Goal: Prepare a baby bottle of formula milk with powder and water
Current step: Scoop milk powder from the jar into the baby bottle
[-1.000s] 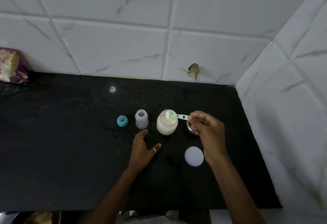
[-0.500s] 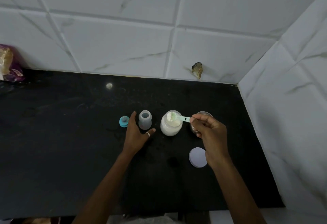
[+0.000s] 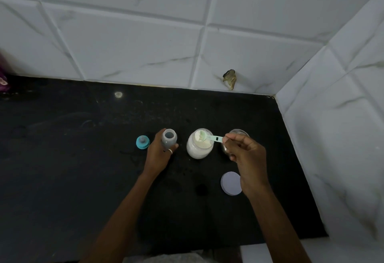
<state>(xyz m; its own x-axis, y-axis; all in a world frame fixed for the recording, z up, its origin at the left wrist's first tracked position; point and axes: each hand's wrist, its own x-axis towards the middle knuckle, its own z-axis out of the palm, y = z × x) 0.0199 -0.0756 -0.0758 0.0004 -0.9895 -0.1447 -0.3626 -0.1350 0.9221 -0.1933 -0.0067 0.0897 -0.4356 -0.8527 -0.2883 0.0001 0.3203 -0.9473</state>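
Here the left hand (image 3: pixel 158 154) wraps around the open bottle (image 3: pixel 169 138), fingers on its far side and thumb on the near side, a ring showing on one finger. The bottle stands upright on the black counter (image 3: pixel 62 159). The right hand (image 3: pixel 247 156) pinches the handle of a pale green scoop (image 3: pixel 207 137) between thumb and fingertips, the rest of the fingers curled in. The scoop's bowl carries powder and sits at the mouth of the jar (image 3: pixel 200 144), which stands between the two hands and is partly full of white powder. Just beyond the right hand, partly hidden by it, stands a clear glass (image 3: pixel 236 133); its contents cannot be told. Near that wrist lies a round white lid (image 3: pixel 230 183), flat on the counter. Just left of the left hand sits the teal cap (image 3: pixel 142 142) with its teat upward.
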